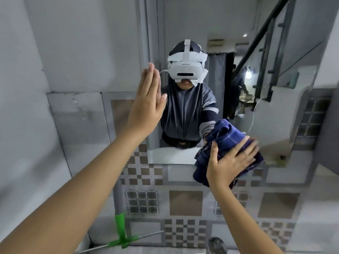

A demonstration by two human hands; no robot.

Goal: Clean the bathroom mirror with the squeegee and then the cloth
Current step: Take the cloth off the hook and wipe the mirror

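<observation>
The mirror point(229, 24) hangs on the wall ahead, and a person wearing a white headset is reflected in it. My right hand point(229, 162) presses a bunched dark blue checked cloth point(225, 132) against the mirror's lower edge, fingers spread over it. My left hand point(146, 105) lies flat with fingers together on the mirror's left edge, holding nothing. The squeegee point(122, 233), with a green handle joint and a thin metal blade bar, leans against the wall low down, below both hands.
Patterned grey and brown tiles point(185, 202) cover the wall under the mirror. A plain grey wall point(73, 52) stands to the left. A dark rounded fixture point(216, 245) shows at the bottom edge. A staircase rail is reflected in the mirror's right side.
</observation>
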